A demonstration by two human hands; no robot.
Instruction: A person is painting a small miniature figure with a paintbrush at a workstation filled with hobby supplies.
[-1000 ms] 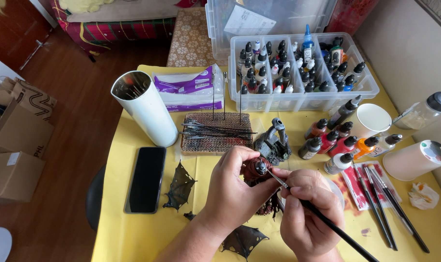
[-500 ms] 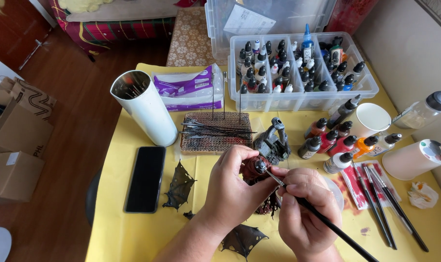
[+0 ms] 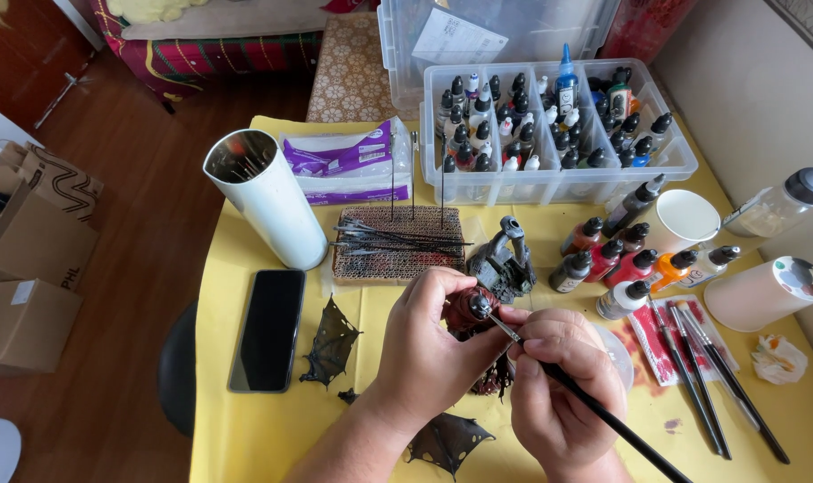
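We find almost no change across the last second. The left hand (image 3: 429,344) remains closed around a small dark red miniature part (image 3: 472,309), held just above the yellow table (image 3: 245,438). The right hand (image 3: 563,385) keeps a pinch grip on a thin black paintbrush (image 3: 594,407), its tip still touching the top of the part. Only a slight shift of the brush tip is apparent; both hands hold their places. We judge this to be steady, fine brushwork in progress, with no sign of a pause or a change of tool.

Just beyond the hands stands a grey figure (image 3: 505,259), and past it a cardboard block (image 3: 397,241) stuck with pins. To the right of the right hand lie spare brushes (image 3: 702,358) and a cluster of paint bottles (image 3: 621,255). Left of the left hand rest a dark wing piece (image 3: 330,344) and a black phone (image 3: 268,326).
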